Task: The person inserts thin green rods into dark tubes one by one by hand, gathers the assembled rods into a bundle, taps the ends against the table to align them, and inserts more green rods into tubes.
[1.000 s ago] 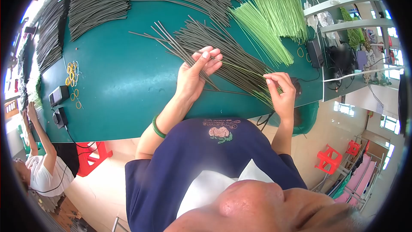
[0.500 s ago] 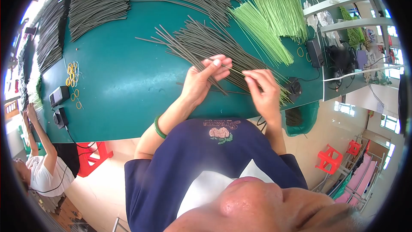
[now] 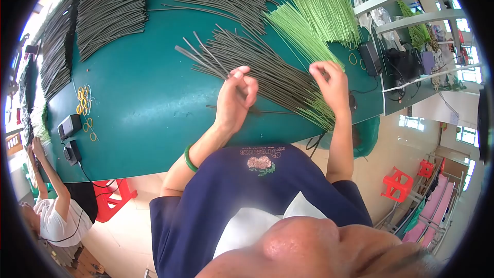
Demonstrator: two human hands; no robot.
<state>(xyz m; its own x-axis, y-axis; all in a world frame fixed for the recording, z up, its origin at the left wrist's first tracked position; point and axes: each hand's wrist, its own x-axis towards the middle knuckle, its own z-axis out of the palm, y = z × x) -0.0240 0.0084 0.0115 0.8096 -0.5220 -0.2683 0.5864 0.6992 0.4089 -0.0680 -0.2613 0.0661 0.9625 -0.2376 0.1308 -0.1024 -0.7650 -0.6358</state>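
Dark stems (image 3: 203, 62), centre frame, jutted from the left hand (image 3: 235, 98), its grip clenched apparently to bunch them apart from the pile (image 3: 272, 72), while the right hand (image 3: 332, 82), its hold impossible to tell, curled beside light-green strands (image 3: 301, 33) seemingly laid for easy reach.

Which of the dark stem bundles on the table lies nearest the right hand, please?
The middle bundle, with light green tips at its near end; the other dark bundles lie farther from the right hand.

The left hand (image 3: 236, 98) holds dark stems (image 3: 201, 62); the right hand (image 3: 332, 83) is by green stems (image 3: 302, 32).
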